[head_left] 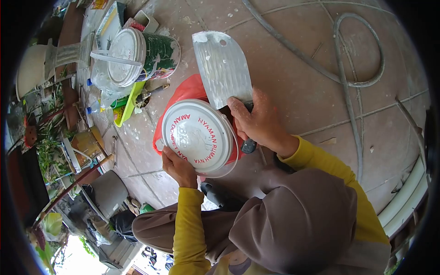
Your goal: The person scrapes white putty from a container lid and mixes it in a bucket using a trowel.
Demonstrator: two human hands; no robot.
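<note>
A white lidded bucket (198,133) with red lettering on its lid is in the middle of the view. My left hand (178,167) is closed on the rim of the lid at the near left, thumb on top. In my right hand (259,119) is a cleaver (222,68), fingers wrapped around its black handle. Its broad, scuffed blade points away from me, with a hole near the far corner. The blade's near end overlaps the bucket's far right rim in this view. Red plastic (185,89) shows behind and beside the bucket.
A green bucket (160,55) with a white lid and handle stands at the upper left, beside a yellow-green tray (128,105). A grey hose (293,48) loops over the tiled floor (293,101) on the right. Pale pipes (408,197) lie at the lower right.
</note>
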